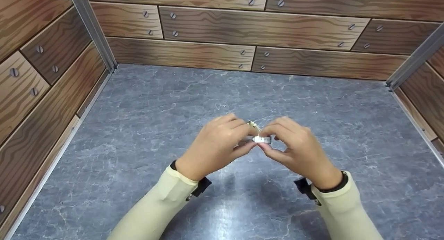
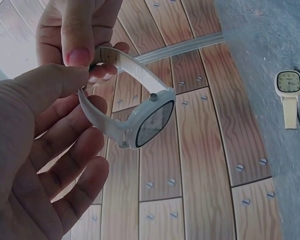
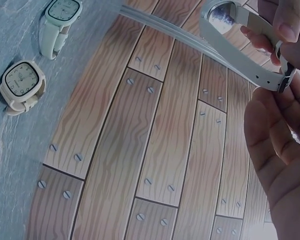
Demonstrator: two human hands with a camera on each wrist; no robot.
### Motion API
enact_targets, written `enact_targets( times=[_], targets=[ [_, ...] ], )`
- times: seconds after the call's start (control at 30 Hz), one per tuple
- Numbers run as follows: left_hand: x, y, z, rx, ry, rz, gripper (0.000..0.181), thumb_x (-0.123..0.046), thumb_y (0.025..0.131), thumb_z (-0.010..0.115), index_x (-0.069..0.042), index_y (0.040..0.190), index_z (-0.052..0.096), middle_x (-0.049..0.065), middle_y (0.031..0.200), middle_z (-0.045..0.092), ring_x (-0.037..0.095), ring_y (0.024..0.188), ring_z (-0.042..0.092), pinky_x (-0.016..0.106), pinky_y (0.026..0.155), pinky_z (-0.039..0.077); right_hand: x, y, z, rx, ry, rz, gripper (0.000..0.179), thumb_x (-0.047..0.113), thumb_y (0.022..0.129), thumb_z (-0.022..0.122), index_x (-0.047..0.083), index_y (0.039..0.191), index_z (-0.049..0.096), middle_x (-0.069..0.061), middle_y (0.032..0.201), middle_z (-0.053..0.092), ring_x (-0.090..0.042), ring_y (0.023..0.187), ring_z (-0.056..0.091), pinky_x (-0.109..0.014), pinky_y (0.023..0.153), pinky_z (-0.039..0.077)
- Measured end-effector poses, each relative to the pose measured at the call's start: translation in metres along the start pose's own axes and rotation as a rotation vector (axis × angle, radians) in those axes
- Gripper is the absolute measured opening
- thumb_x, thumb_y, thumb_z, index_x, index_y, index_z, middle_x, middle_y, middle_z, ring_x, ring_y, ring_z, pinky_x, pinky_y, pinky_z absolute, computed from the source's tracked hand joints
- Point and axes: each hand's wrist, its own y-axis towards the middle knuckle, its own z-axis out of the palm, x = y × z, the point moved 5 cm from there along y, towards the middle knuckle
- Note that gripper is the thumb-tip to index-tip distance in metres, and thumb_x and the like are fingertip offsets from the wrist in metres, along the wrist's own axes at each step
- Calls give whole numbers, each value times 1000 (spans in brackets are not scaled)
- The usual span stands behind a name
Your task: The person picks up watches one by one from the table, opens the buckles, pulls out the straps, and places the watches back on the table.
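A white-strapped wristwatch (image 2: 152,120) with a rounded-square case is held up between both hands, its strap bent into a loop. My left hand (image 1: 220,139) pinches one strap end between thumb and fingertips. Opposite it, my right hand (image 1: 295,144) pinches the other end at the dark metal buckle, seen in the right wrist view. Both thumbs meet where the strap ends come together, so fingertips partly hide the join. Punched holes show in the strap (image 3: 245,60) near the buckle. The case hangs away from the fingers; its shiny back shows in the right wrist view.
More watches lie on the grey marbled tabletop (image 1: 166,94): a cream watch (image 3: 22,82) and a pale green watch (image 3: 62,20) in the right wrist view, and a cream watch (image 2: 290,95) in the left wrist view. Wood-patterned walls (image 1: 208,25) with metal corner posts enclose the table.
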Motion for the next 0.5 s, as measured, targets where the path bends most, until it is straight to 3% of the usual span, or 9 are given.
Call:
enact_targets(
  times=[0.2,0.33,0.5],
  targets=[
    [0,1,-2,-3,-8,4,10,-15,96,72,-12,105,76,-4,96,73,13,83,59,24,72,49,-2,0,-1,-12,34,24,7,12,93,72,7,98,70,-1,92,69,-15,78,59,-22,66,50],
    [0,1,-2,7,-7,11,9,-14,96,73,-12,105,75,-3,95,74,14,82,58,24,71,48,-3,-1,0,4,36,40,18,7,84,76,8,102,70,0,94,69,-14,81,60,-21,69,51],
    [0,0,-2,23,13,10,13,-18,96,75,-12,107,75,-3,98,74,14,85,60,24,73,50,-2,-1,1,24,9,47,16,11,88,76,9,104,72,0,96,70,-16,83,61,-20,70,51]
  ],
)
